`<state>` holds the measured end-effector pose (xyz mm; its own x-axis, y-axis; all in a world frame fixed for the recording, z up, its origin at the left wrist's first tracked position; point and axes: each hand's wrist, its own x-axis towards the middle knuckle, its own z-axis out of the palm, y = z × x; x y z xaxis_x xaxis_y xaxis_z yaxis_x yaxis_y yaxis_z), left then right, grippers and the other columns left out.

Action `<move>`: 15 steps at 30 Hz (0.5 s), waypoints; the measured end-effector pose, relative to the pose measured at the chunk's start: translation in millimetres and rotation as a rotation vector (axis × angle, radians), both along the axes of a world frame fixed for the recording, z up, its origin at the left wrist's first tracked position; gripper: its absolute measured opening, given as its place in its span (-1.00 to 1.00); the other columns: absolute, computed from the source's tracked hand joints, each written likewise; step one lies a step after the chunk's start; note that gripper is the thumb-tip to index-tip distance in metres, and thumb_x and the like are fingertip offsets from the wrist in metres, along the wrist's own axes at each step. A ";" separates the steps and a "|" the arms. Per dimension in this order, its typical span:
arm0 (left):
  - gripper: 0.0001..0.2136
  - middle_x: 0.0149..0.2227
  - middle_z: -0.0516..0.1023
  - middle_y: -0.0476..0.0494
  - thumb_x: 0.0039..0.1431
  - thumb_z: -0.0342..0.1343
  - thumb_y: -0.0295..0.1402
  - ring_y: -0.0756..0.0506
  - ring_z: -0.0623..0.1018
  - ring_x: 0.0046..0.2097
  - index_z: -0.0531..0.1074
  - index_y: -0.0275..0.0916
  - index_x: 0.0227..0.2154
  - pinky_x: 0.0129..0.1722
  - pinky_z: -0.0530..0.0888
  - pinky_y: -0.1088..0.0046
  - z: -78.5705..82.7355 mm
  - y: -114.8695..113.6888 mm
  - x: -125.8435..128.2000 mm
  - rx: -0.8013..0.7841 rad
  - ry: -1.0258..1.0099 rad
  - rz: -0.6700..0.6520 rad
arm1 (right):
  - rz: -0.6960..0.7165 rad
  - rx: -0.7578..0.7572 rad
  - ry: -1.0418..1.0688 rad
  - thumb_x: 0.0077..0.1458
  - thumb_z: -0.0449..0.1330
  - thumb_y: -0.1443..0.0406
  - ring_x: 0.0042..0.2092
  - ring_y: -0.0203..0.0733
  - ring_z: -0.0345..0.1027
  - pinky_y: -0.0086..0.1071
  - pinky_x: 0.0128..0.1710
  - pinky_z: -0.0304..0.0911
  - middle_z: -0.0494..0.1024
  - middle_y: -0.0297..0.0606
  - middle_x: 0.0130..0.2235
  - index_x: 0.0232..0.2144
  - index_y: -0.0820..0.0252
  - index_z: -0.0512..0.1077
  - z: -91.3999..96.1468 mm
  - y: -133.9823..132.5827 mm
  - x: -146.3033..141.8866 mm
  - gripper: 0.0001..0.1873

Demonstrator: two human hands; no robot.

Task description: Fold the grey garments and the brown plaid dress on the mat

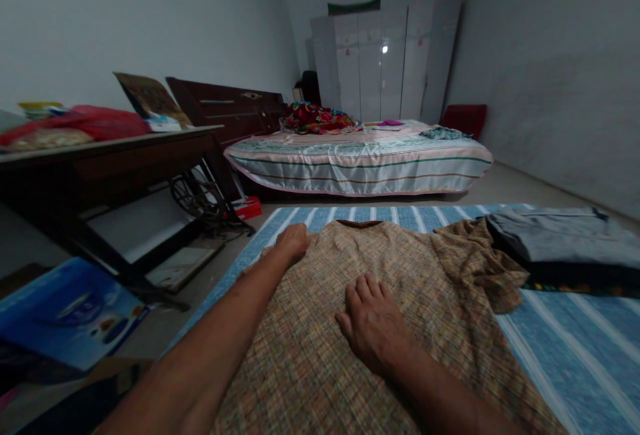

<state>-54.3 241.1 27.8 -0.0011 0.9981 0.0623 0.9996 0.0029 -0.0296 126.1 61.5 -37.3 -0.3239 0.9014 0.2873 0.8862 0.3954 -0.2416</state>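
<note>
A tan checked shirt (400, 268) lies spread on a blue striped sheet (575, 348) in front of me. My left hand (293, 241) reaches to the shirt's far left edge, its fingers curled down over the cloth there. My right hand (373, 321) rests flat on the middle of the shirt with fingers stretched out, holding nothing. The shirt's right sleeve (480, 268) lies crumpled toward the right.
A folded grey garment (560, 238) lies on the sheet at the right. Beyond stands a bed (360, 161) with a striped cover and colourful clothes, and a white wardrobe (380, 61). A dark table (100, 161) stands at the left, a blue box (65, 308) below it.
</note>
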 end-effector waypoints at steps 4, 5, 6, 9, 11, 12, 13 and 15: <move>-0.82 -0.11 0.59 -0.34 0.07 0.09 -0.44 -0.27 0.53 -0.01 0.55 -0.29 -0.29 -0.11 0.42 0.38 6.7 6.4 -13.6 -0.037 0.015 0.049 | -0.013 -0.019 -0.009 0.31 -0.14 0.08 0.26 0.23 0.03 0.09 0.19 -0.02 0.27 0.18 0.20 0.14 0.41 0.29 4.6 -2.1 -0.2 -0.42; -0.81 -0.11 0.59 -0.35 0.07 0.07 -0.44 -0.28 0.53 -0.01 0.56 -0.29 -0.29 -0.12 0.43 0.37 8.5 7.1 -15.4 -0.028 0.013 0.061 | -0.014 -0.022 -0.012 0.31 -0.14 0.08 0.26 0.23 0.03 0.09 0.19 -0.03 0.27 0.17 0.20 0.14 0.40 0.29 4.9 -2.4 -0.2 -0.42; -0.79 -0.10 0.58 -0.36 0.09 0.05 -0.44 -0.29 0.53 -0.01 0.56 -0.29 -0.27 -0.12 0.43 0.35 10.2 7.8 -16.9 -0.016 0.007 0.071 | -0.012 -0.024 -0.016 0.31 -0.15 0.08 0.26 0.23 0.04 0.08 0.19 -0.03 0.28 0.17 0.20 0.14 0.40 0.29 4.9 -2.6 -0.1 -0.42; -0.75 -0.08 0.57 -0.40 0.09 0.03 -0.42 -0.32 0.53 0.00 0.55 -0.31 -0.22 -0.13 0.45 0.29 14.0 10.2 -21.0 0.011 -0.025 0.086 | -0.013 -0.022 -0.024 0.31 -0.16 0.07 0.26 0.24 0.03 0.08 0.19 -0.03 0.27 0.15 0.20 0.14 0.39 0.28 3.8 -2.6 0.3 -0.41; -0.73 -0.07 0.56 -0.41 0.06 0.06 -0.40 -0.34 0.53 -0.01 0.54 -0.32 -0.19 -0.14 0.46 0.28 15.0 12.7 -23.6 0.014 -0.058 0.085 | -0.012 -0.018 -0.023 0.31 -0.16 0.08 0.26 0.23 0.03 0.08 0.19 -0.02 0.28 0.15 0.20 0.14 0.39 0.29 3.6 -2.4 0.8 -0.42; -0.72 -0.08 0.57 -0.40 0.04 0.08 -0.40 -0.33 0.53 -0.01 0.54 -0.32 -0.18 -0.15 0.46 0.30 15.1 14.2 -24.6 0.011 -0.080 0.081 | -0.009 -0.016 -0.022 0.31 -0.16 0.08 0.25 0.23 0.04 0.07 0.19 -0.02 0.28 0.15 0.19 0.13 0.38 0.29 3.8 -2.3 1.0 -0.42; -0.70 -0.09 0.58 -0.37 0.01 0.11 -0.41 -0.31 0.54 -0.03 0.54 -0.32 -0.17 -0.15 0.46 0.33 14.9 15.8 -25.4 0.007 -0.105 0.074 | -0.007 -0.014 -0.021 0.31 -0.16 0.09 0.25 0.22 0.05 0.07 0.18 -0.01 0.29 0.15 0.19 0.12 0.38 0.30 4.2 -2.3 1.1 -0.43; -0.64 -0.14 0.61 -0.25 -0.04 0.15 -0.43 -0.23 0.57 -0.08 0.53 -0.29 -0.11 -0.19 0.46 0.43 14.3 18.9 -25.8 -0.011 -0.170 0.049 | -0.004 -0.012 -0.020 0.31 -0.15 0.09 0.24 0.21 0.06 0.06 0.17 0.00 0.30 0.15 0.18 0.11 0.38 0.31 5.2 -2.2 1.3 -0.44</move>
